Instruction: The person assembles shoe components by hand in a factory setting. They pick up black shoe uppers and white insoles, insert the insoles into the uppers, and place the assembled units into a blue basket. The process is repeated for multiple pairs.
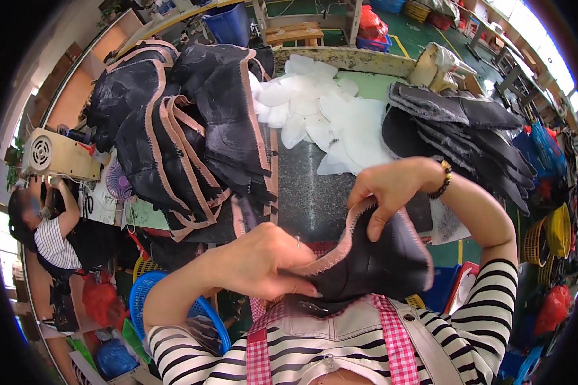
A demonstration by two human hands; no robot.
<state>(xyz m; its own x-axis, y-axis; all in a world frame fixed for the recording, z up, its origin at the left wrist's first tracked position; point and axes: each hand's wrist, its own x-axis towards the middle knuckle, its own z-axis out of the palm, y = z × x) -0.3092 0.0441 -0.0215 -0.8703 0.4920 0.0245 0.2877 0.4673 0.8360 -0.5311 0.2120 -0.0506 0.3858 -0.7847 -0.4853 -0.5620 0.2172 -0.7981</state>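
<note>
Between my hands, close to my body, is a black leather-like piece with a pink zigzag-stitched edge strip. My left hand pinches the near left end of that strip, thumb on the black side. Higher up and to the right, my right hand grips the strip's other end with thumb and fingers. The strip curves between the two grips, and the black piece hangs folded below it. On the table to the left lies a large heap of similar black pieces with pink stitched edges.
White cut sheets lie at the table's far middle, beside a stack of dark, fuzzy-edged pieces at right. A small purple fan and a sewing machine stand left, near a co-worker in stripes. A blue basket is by my left arm.
</note>
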